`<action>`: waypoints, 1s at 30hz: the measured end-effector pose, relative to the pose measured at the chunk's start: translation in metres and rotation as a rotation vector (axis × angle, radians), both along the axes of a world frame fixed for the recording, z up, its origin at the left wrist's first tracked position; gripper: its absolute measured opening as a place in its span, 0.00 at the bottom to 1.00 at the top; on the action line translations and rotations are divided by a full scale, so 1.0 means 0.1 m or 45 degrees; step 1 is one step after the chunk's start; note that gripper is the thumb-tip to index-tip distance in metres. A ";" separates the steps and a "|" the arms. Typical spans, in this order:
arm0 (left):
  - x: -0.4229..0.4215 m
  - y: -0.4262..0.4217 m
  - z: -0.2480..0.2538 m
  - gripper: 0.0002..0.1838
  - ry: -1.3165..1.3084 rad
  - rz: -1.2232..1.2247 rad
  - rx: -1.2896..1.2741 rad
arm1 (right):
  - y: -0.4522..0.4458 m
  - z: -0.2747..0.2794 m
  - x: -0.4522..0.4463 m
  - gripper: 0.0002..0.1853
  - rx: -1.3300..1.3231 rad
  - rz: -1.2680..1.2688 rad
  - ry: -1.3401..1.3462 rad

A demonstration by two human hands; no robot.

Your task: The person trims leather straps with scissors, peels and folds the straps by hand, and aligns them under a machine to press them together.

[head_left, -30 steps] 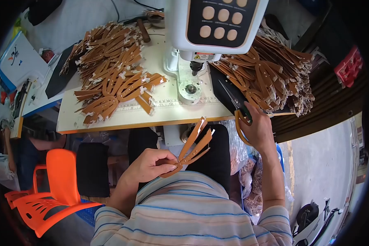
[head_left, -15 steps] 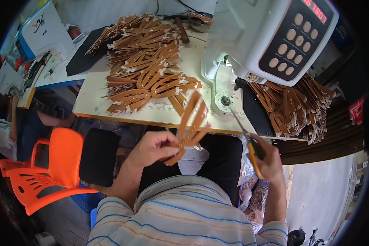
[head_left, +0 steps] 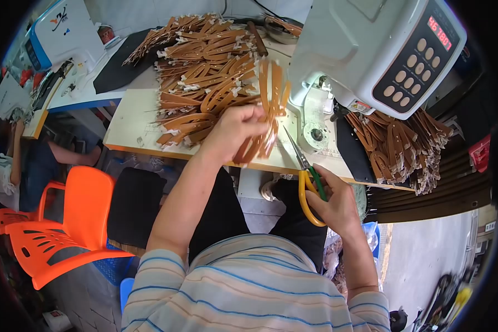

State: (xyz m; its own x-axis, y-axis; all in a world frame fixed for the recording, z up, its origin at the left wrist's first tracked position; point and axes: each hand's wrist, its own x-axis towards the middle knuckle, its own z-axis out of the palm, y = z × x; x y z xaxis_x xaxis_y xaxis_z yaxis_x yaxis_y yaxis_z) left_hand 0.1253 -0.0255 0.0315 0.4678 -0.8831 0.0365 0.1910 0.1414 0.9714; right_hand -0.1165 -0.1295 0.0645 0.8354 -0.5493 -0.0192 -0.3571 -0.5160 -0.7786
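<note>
The step in hand looks like handling one brown strap piece (head_left: 271, 91): the left hand (head_left: 239, 130) has its fingers clamped on it about midway, at the right side of the left strap pile (head_left: 210, 72). Blur hides whether the piece touches the pile or only hangs above it. The right hand (head_left: 338, 203) has its fingers wrapped round the yellow and green handles of the scissors (head_left: 302, 163), whose blades look nearly together. Any move from here calls, I judge, for keeping those points away from the left fingers. The handles sit in front of the bench (head_left: 133, 122), while the blades reach over its front edge and point up between the strap piece and the round anvil (head_left: 316, 135) of the white machine (head_left: 343, 55). Room there is narrow, with the pile to the left and the machine to the right; beyond the anvil lies the right strap stack (head_left: 401, 145). More room shows in front of the bench edge, above the lap.
</note>
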 end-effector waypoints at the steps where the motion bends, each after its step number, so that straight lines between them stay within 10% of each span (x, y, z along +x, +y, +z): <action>1: 0.07 -0.06 0.03 0.09 0.049 0.005 -0.003 | 0.02 -0.02 0.04 0.29 -0.003 -0.016 -0.036; 13: 0.65 0.07 0.01 0.06 0.166 0.051 0.055 | 0.11 -0.08 0.69 0.24 -0.620 -0.053 -0.090; 30: 0.78 0.21 0.18 0.06 0.294 0.072 -0.087 | -0.23 -0.17 1.81 0.17 -0.605 -0.023 0.141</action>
State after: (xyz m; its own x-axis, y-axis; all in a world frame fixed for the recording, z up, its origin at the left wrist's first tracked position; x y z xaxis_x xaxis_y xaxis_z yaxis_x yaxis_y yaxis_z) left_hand 0.2029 -0.0050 0.0494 0.5190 -0.8546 -0.0186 0.3970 0.2217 0.8907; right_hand 0.0650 -0.1522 0.0475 0.8326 -0.5336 0.1487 -0.4371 -0.7978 -0.4152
